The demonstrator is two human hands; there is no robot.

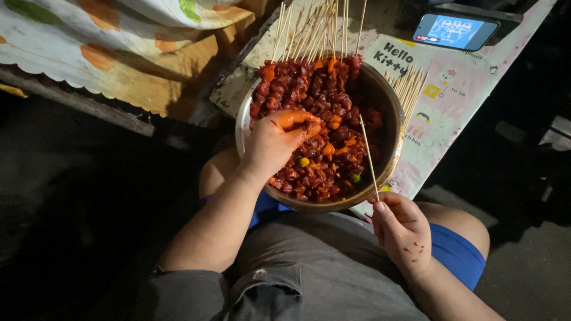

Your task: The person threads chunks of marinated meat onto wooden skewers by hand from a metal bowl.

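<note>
Head cam looking straight down at a seated person w/ a big metal bowl (pixel 394 113) in front of the knees, packed w/ marinated red meat chunks (pixel 324 160) plus a few orange and green veg bits. Left hand (pixel 276 142) is down in the bowl, fingers curled and pinched narrow on a chunk, sauce all over them. Right hand (pixel 403 229) sits just outside the near rim, grip closed tight on the lower end of a bare bamboo skewer (pixel 369 157).

Key relation imo: the skewer's long axis runs up and slightly left from the right hand, over the rim, tip hanging above the meat just right of the left hand. So the pinched chunk lies left of the tip and close, not touching it afaict.

Far side of the bowl has loaded skewers (pixel 309 77) stacked, sticks (pixel 315 27) fanning out over the rim, more bare ones to the right. The worktop (pixel 464 83) wears a pale cartoon-print cover, a lit phone (pixel 455 31) at its far end. Floral cloth (pixel 119 53) top left. Room is dark, floor barely visible.
</note>
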